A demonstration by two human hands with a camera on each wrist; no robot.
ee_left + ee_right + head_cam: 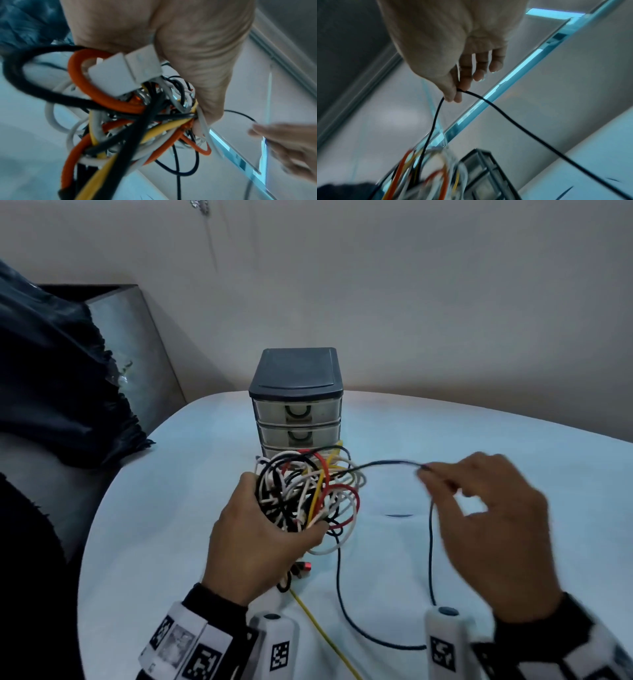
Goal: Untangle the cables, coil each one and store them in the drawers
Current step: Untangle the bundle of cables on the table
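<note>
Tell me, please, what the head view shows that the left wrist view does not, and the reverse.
Only the head view shows the drawer unit, all drawers shut, and the right hand pinching the thin black cable. Only the left wrist view shows white connector blocks in the bundle against the palm. Both show the left hand gripping the cable tangle above the white table.

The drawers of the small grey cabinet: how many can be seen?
3: the top drawer, the middle drawer under it, and a third drawer below, mostly hidden behind the cable tangle. More may be hidden.
</note>
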